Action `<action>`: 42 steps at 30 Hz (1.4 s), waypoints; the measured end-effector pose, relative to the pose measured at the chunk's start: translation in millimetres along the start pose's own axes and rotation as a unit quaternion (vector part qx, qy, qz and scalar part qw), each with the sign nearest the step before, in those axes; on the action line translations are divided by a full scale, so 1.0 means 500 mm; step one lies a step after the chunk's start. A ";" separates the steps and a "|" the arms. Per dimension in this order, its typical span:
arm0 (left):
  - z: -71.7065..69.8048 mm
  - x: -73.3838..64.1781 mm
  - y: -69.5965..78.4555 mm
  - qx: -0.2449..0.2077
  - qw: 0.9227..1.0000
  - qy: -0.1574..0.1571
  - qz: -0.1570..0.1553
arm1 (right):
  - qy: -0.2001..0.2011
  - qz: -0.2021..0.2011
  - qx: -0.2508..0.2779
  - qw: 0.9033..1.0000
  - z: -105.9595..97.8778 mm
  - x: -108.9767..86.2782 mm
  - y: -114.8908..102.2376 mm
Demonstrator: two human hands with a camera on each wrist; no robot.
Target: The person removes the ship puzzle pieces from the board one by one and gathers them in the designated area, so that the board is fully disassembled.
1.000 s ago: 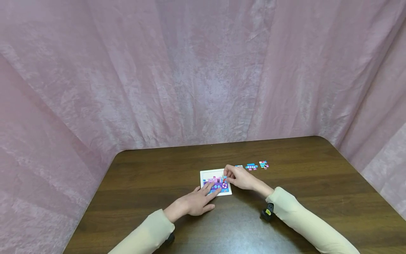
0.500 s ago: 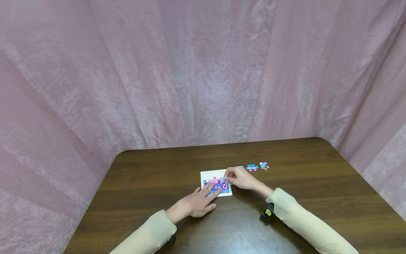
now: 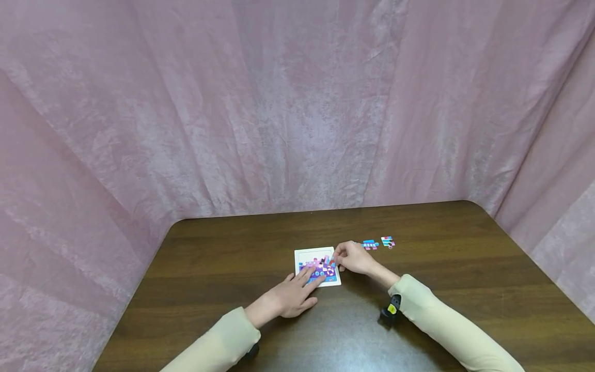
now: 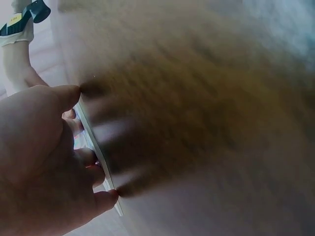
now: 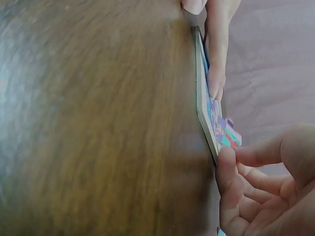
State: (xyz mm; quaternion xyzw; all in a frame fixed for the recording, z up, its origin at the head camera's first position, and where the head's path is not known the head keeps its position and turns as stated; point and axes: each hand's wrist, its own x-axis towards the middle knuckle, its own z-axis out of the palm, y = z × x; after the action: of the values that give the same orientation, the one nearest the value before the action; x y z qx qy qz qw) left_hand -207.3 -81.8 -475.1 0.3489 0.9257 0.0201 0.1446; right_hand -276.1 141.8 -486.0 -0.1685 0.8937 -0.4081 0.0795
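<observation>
A jigsaw puzzle tray (image 3: 307, 252) with a white border and a purple, pink and blue picture lies on the table. My left hand (image 3: 289, 298) rests on its lower left part, fingers spread and fairly straight. In the left wrist view, fingers of the left hand (image 4: 37, 157) lie over the tray's edge (image 4: 106, 167). At the tray's right side, my right hand (image 3: 355, 259) pinches a jigsaw piece between thumb and forefinger. The right wrist view shows this jigsaw piece (image 5: 230, 132), pink, red and teal, tilted up from the tray's surface.
Two loose jigsaw pieces, a blue one (image 3: 370, 244) and a striped one (image 3: 388, 242), lie beyond the right hand. Another is mostly hidden behind that hand. The brown wooden table (image 3: 223, 258) ends at a pink curtain (image 3: 297, 129).
My right hand has shifted slightly right, and the pinched jigsaw piece now stands tilted up from the picture. It covers more of the loose piece behind it. The left hand stays put.
</observation>
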 end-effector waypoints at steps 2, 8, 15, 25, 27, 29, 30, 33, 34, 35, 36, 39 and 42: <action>0.001 0.001 0.001 0.003 1.000 0.001 -0.001 | 0.006 0.008 0.007 1.000 -0.001 0.000 0.001; -0.003 0.000 0.001 0.009 1.000 -0.001 -0.002 | 0.014 0.013 0.030 0.999 -0.011 -0.002 0.000; 0.000 -0.001 0.001 0.031 1.000 -0.002 0.003 | 0.010 0.029 0.061 0.998 -0.030 -0.007 0.007; 0.000 -0.004 0.004 0.034 0.999 -0.004 0.005 | 0.023 0.047 0.051 0.997 -0.053 -0.017 0.029; 0.001 -0.004 0.002 0.035 0.999 -0.004 0.004 | 0.027 0.050 0.043 0.997 -0.058 -0.020 0.034; 0.002 -0.004 0.001 0.036 0.999 -0.005 0.004 | 0.033 0.057 0.040 0.997 -0.060 -0.022 0.038; 0.003 -0.003 0.000 0.037 0.999 -0.006 0.003 | 0.033 0.057 0.039 0.997 -0.062 -0.024 0.039; 0.005 -0.002 -0.002 0.036 0.999 -0.006 0.003 | 0.033 0.058 0.036 0.997 -0.064 -0.028 0.043; 0.005 -0.002 -0.002 0.033 0.999 -0.007 0.002 | 0.032 0.058 0.036 0.997 -0.065 -0.029 0.045; 0.005 -0.002 -0.002 0.032 0.999 -0.008 0.001 | 0.032 0.058 0.035 0.997 -0.066 -0.030 0.045; 0.005 -0.002 -0.001 0.031 0.999 -0.010 0.001 | 0.030 0.057 0.035 0.997 -0.067 -0.032 0.045; 0.005 -0.002 -0.001 0.029 0.999 -0.013 -0.002 | 0.024 0.052 0.038 0.998 -0.069 -0.035 0.047; 0.004 -0.003 0.000 0.030 0.999 -0.013 -0.003 | 0.017 0.041 0.041 0.998 -0.074 -0.038 0.048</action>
State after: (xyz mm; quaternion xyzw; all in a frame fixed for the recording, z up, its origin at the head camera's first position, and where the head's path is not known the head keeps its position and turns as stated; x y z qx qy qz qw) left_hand -205.7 -82.9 -476.6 0.3508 0.9249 -0.0123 0.1459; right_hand -274.3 189.7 -479.8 -0.1216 0.8835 -0.4439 0.0876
